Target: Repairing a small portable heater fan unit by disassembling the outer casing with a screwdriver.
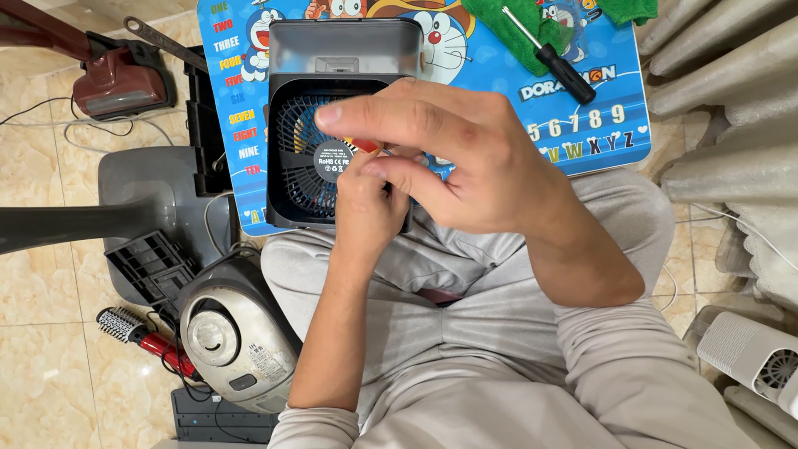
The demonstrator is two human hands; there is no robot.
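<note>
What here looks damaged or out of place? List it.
The small black fan lies on its back on the blue table, grille up, both hands over it: left hand, right hand. A loose black grille piece lies on the floor beside a worn grey appliance. No spill shows.

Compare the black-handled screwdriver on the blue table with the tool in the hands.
The black-handled screwdriver lies free on the blue table, untouched, full length visible. The orange-handled tool is gripped by the right hand and left hand against the black fan, mostly hidden. Its type is unclear.
</note>
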